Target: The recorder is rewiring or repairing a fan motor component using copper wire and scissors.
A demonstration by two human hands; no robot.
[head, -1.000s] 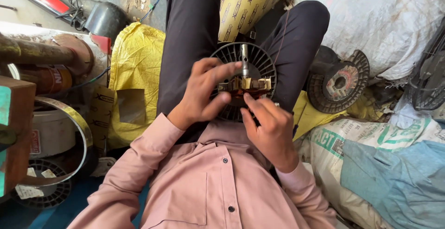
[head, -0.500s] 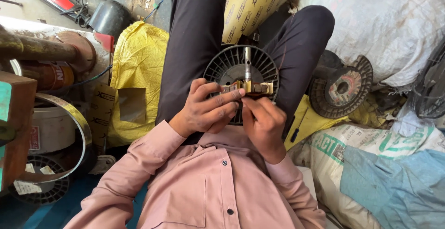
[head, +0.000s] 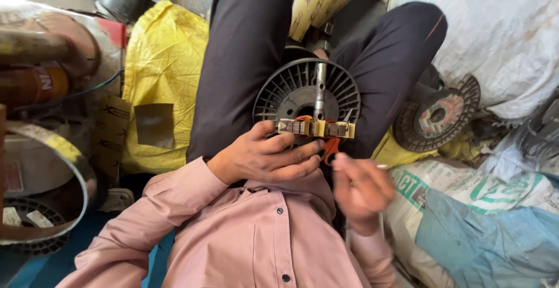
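A black ribbed plastic spool [head: 285, 93] rests in my lap between my dark-trousered legs. In front of it, a metal shaft [head: 319, 87] carries a beige slotted block [head: 314, 128] wound with dark copper-coloured wire. My left hand [head: 262, 157] grips the block from below and the left, thumb on its near face. Orange scissor handles [head: 331, 147] poke out just under the block, by my left fingertips. My right hand [head: 361, 186] is blurred, a little below and right of the block and apart from it, with its fingers curled. Whether it pinches a thin wire is unclear.
A yellow bag [head: 163, 72] lies left of my leg. Reels of copper wire [head: 41, 84] and a round band [head: 73, 174] crowd the far left. On the right are a worn round disc [head: 437, 116], white sacks [head: 501, 32], a printed sack [head: 460, 186] and blue cloth [head: 483, 238].
My right hand has come off the block and dropped down to the right, now blurred. My left hand still holds the block. The view has moved closer.
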